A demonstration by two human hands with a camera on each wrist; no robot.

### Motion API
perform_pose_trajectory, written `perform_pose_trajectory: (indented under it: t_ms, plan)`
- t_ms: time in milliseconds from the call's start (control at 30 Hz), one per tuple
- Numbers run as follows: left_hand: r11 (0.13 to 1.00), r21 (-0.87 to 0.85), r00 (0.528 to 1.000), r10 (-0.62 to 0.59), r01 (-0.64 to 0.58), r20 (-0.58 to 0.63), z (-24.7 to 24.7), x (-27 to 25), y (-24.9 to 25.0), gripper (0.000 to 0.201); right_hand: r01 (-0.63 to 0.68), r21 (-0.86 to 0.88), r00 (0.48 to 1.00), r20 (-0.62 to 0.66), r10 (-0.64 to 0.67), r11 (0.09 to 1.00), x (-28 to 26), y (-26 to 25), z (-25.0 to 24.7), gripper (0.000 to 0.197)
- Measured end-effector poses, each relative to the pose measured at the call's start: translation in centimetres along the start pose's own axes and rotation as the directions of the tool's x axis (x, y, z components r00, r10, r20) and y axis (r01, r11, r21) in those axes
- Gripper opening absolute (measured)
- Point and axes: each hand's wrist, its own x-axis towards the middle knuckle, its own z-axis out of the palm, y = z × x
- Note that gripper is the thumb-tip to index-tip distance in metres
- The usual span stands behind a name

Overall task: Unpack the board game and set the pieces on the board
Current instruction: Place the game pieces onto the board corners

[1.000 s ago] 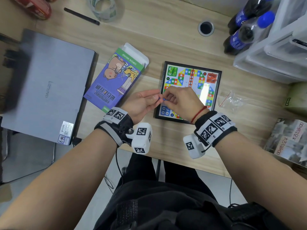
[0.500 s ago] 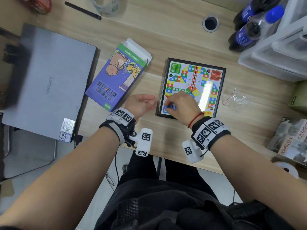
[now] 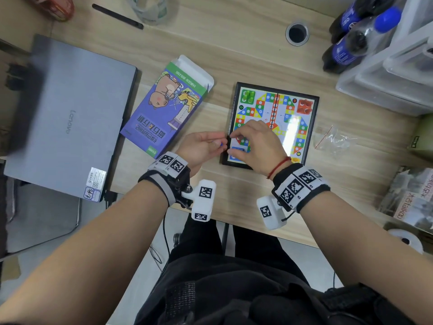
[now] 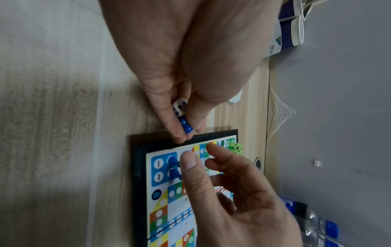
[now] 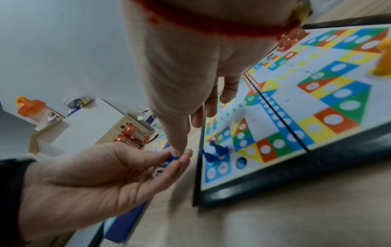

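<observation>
Left hand (image 4: 182, 70) cups a small blue plastic pawn (image 4: 186, 126) and white die (image 4: 180, 107) beside the colourful black-framed board (image 3: 314, 127) on the tabletop; right hand (image 3: 255, 146), fingers loose, reaches for the pawn.

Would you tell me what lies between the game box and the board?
The left hand, cupping a blue piece and a die, sits between the box and board, per the head view.

L hand (image 3: 202, 146) cupped, R hand (image 3: 257, 146) fingers spread
</observation>
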Motion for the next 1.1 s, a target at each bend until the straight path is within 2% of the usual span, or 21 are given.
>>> perform_pose_trajectory:
  t_ms: [133,300,400,500,600,767,833,933,1100]
  plan:
    - [0.999,-0.053,0.991,-0.002,0.009,0.131,0.5,-0.4,0.7,0.03,0.034,-0.005,0.999,0.043,-0.033,0.999,0.8,-1.2,-0.4,0.024]
    - [0.998,-0.066,0.986,0.006,0.005,0.167,0.6,-0.8,1.2,0.026,0.02,0.026,0.998,0.063,-0.022,0.999,1.1,-1.5,-0.8,0.017]
    - [0.999,-0.04,0.99,0.004,0.002,0.138,0.7,-0.7,1.0,0.027,0.032,0.013,0.994,0.107,-0.033,0.999,0.8,-1.6,-1.1,0.014]
    - [1.0,-0.021,0.999,-0.007,0.008,0.042,0.8,-0.5,0.5,0.027,-0.002,0.066,0.997,0.081,-0.004,0.998,0.3,-1.1,-1.3,0.012]
    - [0.985,0.169,0.997,0.04,-0.029,-0.065,0.9,-0.2,-0.2,0.018,-0.029,0.05,0.999,0.032,0.027,0.998,-0.5,0.3,-1.5,0.022]
    - [0.914,0.398,0.989,0.121,-0.077,-0.086,0.4,0.1,-1.3,0.021,-0.071,0.073,0.997,-0.016,0.072,0.995,-2.5,1.6,-1.2,0.01]
    - [0.908,0.413,0.991,0.116,-0.075,-0.074,0.5,0.0,-1.5,0.017,-0.086,0.092,0.994,-0.061,0.091,0.992,-3.0,1.9,-0.7,0.007]
    - [0.915,0.398,0.991,0.108,-0.068,-0.078,0.7,-0.1,-1.8,0.015,-0.123,0.114,0.99,-0.059,0.13,0.986,-3.5,2.0,0.2,0.013]
    - [0.925,0.373,0.989,0.11,-0.067,-0.095,0.5,-0.2,-2.6,0.032,-0.081,0.079,0.985,-0.145,0.092,0.994,-4.2,1.9,1.5,0.012]
